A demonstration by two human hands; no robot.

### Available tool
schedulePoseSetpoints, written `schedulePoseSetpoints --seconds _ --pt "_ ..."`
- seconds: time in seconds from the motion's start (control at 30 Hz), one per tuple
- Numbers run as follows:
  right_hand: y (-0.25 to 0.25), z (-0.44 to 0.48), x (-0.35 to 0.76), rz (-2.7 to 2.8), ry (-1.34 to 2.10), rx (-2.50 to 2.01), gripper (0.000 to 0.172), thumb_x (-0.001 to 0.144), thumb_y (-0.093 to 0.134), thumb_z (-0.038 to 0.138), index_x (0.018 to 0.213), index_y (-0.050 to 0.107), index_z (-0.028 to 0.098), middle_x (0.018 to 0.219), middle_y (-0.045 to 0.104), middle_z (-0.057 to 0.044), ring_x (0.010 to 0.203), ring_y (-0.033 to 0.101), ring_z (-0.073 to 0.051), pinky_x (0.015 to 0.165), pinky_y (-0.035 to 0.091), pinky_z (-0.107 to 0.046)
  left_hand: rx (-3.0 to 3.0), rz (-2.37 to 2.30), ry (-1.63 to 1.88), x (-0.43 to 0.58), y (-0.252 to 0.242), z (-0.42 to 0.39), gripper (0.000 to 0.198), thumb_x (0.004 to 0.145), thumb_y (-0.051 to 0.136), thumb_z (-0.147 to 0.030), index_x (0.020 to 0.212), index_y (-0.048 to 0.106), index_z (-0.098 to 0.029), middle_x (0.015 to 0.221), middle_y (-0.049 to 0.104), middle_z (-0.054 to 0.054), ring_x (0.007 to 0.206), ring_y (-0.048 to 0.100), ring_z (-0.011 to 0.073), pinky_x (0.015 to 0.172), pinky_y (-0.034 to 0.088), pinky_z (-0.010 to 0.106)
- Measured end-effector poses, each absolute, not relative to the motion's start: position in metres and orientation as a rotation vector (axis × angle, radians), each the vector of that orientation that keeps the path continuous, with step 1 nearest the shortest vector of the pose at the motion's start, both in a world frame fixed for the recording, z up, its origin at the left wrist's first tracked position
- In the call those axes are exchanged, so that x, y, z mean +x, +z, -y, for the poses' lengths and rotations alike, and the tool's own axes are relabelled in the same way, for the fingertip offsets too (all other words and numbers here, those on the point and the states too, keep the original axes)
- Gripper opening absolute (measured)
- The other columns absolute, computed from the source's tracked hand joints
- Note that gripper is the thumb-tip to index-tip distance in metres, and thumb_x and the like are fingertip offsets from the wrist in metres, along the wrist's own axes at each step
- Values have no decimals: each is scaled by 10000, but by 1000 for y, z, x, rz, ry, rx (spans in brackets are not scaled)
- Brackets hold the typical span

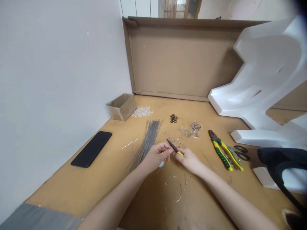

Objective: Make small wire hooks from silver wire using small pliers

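Small pliers [174,147], long axis pointing toward upper left of frame, gripped by right hand [189,160]; left hand [157,155] pinches near their tip. Cardboard box [122,106]: contents hidden.

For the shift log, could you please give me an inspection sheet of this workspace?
Surface: brown table, wire offcuts scattered.
Job's things: small pliers with yellow handle; bundle of straight wires; curved wire.
Clutter: black phone, cardboard box, clear beads, black rings, yellow-green pliers, scissors, wire tangle.
Grippers: right hand holds small pliers; left hand fingers pinched at their tip.
Cables: black strap-like cord at the right.
Surroundings: white wall, cardboard sheet, white foam.
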State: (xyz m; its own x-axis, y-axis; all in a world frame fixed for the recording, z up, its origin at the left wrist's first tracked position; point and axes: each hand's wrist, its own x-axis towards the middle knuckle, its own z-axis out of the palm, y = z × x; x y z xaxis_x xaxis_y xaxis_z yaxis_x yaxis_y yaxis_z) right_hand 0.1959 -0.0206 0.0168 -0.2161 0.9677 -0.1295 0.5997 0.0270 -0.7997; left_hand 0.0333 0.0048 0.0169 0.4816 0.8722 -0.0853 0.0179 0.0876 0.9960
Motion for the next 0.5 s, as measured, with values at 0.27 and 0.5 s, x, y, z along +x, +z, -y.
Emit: schedulePoseSetpoints --seconds 0.27,0.5 --pt "27 19 199 1689 1565 -1270 164 797 452 286 760 532 148 686 565 -16 625 538 -119 649 445 -260 1282 -825 764 33 23 -2 267 732 583 -398 726 558 -132 471 505 -48 426 416 54 450 302 179" --pt "31 19 203 1846 1425 -1167 157 814 436 268 751 531 159 709 555 -3 662 520 -120 685 418 -256 1298 -762 766 29 19 -5 287 744 569 -414 711 551 -130 471 505 -40 427 416 60 464 309 189"
